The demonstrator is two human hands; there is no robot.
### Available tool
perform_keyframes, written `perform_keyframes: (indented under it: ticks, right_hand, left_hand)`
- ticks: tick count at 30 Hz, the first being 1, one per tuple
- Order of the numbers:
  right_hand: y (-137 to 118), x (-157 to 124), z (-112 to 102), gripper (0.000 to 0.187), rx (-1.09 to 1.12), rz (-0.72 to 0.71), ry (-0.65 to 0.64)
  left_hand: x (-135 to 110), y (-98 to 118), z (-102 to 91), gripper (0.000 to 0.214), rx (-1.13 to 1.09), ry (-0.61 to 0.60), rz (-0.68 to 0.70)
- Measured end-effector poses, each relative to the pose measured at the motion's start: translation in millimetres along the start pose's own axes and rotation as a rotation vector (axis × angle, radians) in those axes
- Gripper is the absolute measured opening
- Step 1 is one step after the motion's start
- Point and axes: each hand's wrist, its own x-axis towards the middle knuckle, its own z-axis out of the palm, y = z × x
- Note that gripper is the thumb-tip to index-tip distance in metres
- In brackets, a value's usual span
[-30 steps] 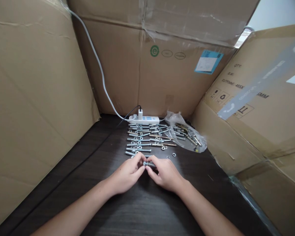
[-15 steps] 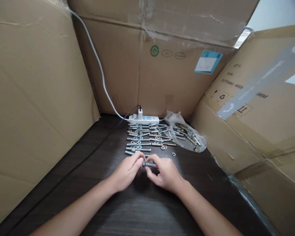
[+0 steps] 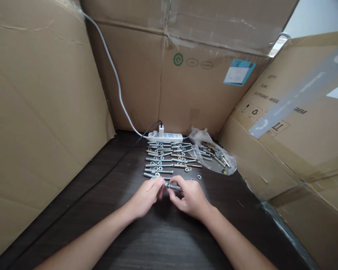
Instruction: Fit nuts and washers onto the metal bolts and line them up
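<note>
A grey metal expansion bolt [image 3: 174, 187] lies across the fingers of my right hand [image 3: 190, 195], pinched between thumb and fingertips. A hex nut [image 3: 166, 185] is visible at its left end. My left hand [image 3: 147, 195] is closed at that end, its fingertips bunched against the nut; they partly hide the tip. Just beyond my hands, bolts [image 3: 159, 171] lie in rows on the dark table, with loose washers and nuts among them. A loose washer [image 3: 199, 177] rests to the right, past my right hand.
Behind the rows stands a white power strip [image 3: 173, 137] with a plugged-in charger. A clear plastic bag [image 3: 229, 161] of more bolts lies at the right. Cardboard boxes [image 3: 135, 82] wall in the left, back and right. A black cable [image 3: 87, 187] crosses the table's left side.
My left fingers have shifted slightly and curled differently at the bolt's nut end, uncovering a washer behind them. My right hand keeps its hold on the bolt, nearly in place.
</note>
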Motion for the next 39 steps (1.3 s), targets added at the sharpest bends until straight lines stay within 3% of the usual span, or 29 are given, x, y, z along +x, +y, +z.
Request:
perform_keyframes:
  ticks: [3, 6, 13, 21, 27, 34, 37, 39]
  right_hand:
    - [0.5, -0.1, 0.3, 0.021, -0.004, 0.011, -0.011]
    - [0.0, 0.0, -0.1, 0.021, -0.016, 0.018, -0.025]
    - [2.5, 0.2, 0.0, 0.02, -0.019, 0.043, -0.024]
    - [-1.7, 1.5, -0.9, 0.02, -0.04, 0.023, -0.047]
    - [-2.2, 0.4, 0.7, 0.018, -0.059, -0.001, -0.028]
    - [-1.7, -0.9, 0.6, 0.018, -0.02, -0.052, 0.081]
    - [-2.0, -0.5, 0.2, 0.019, -0.029, -0.053, 0.12]
    - [-3.3, 0.2, 0.0, 0.02, -0.048, -0.064, 0.068]
  left_hand:
    - [-0.2, 2.8, 0.5, 0.026, -0.137, 0.06, -0.007]
    - [-0.3, 3.9, -0.2, 0.022, -0.194, -0.004, -0.031]
    - [0.1, 3.3, 4.8, 0.032, -0.231, -0.048, -0.227]
    - [-1.2, 6.3, 6.1, 0.019, -0.281, -0.076, -0.227]
    - [-0.5, 3.5, 6.1, 0.04, -0.192, -0.07, -0.3]
    - [0.6, 5.7, 5.4, 0.045, -0.298, 0.011, -0.36]
    - [-0.1, 7.4, 6.1, 0.037, -0.451, -0.084, -0.375]
    - [-0.7, 7.6, 6.6, 0.031, -0.572, -0.124, -0.378]
